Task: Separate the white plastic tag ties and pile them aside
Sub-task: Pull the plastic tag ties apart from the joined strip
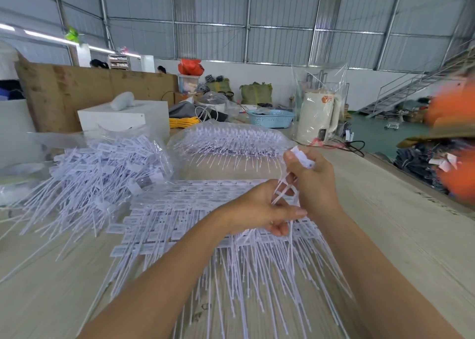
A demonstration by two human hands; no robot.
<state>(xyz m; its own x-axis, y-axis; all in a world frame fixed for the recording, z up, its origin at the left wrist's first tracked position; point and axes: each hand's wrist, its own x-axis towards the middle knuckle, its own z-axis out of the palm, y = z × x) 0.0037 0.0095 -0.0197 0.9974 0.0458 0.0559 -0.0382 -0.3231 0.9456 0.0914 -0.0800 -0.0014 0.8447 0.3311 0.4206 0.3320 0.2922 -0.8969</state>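
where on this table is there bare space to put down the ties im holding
Bare table runs along the right, between the flat sheet of joined ties and the table edge. A smaller bare patch sits near left, below the loose pile. The middle, the left and the bagged ties behind are crowded.

Both bare forearms reach forward and converge above the sheet of joined tag ties (205,225) — the one landmark beneath them. The right hand (312,176) is raised higher over its far edge, fingers curled, pinching a small white tag at the top. The left hand (257,210) sits just beside and below it — thumb extended rightward, fingers curled around thin white strands.
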